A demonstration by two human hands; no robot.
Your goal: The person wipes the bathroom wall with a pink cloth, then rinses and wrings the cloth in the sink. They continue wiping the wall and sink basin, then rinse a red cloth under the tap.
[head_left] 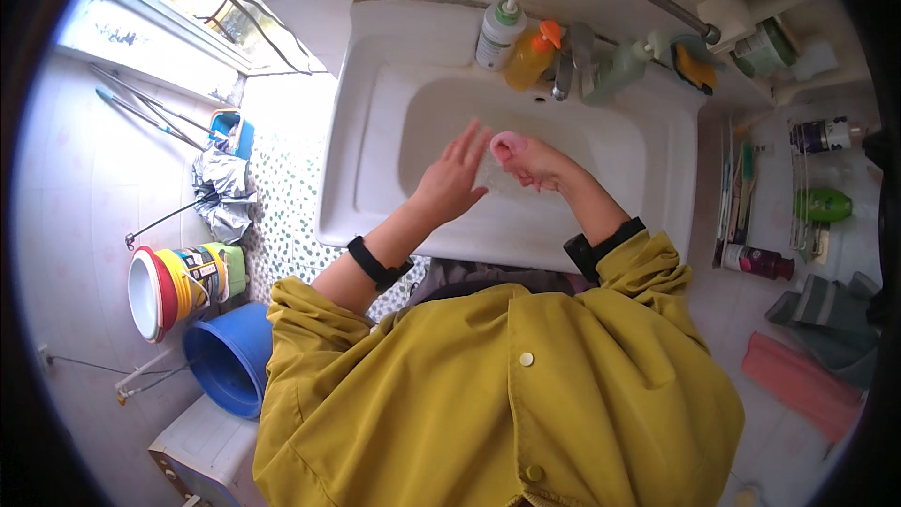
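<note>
A mustard-yellow buttoned jacket (591, 385) is filling the foreground, its sleeves bunching around the elbows, probably so that the fabric is sitting clear of anything wet. Past it, we are looking down into a white ceramic washbasin (657, 150), over which both bare hands are reaching. The right hand (537, 165) is gripping a small pink item (503, 142), its fingers curling around it and leaving a rounded, hollow-looking end exposed toward the left; we cannot tell whether it is folded cloth or something firmer. The grasp is holding that item above the bowl, perhaps so that any drips are falling inside. The left hand (449, 188) is carrying nothing that we can make out: its fingers are extending forward, slightly spread and blurring at the tips, just beside the pink item. The two hands are hovering apart, a narrow gap lying between them. Along the rear ledge, a white pump bottle (500, 36), an amber bottle with an orange pump (532, 58) and a green pump bottle (615, 73) are flanking the metal tap (563, 77), presumably standing there for easy reach without crowding the bowl. Off to the left, a blue plastic bucket (230, 357) is standing near some nested buckets (178, 286), likely stacked to save space.
</note>
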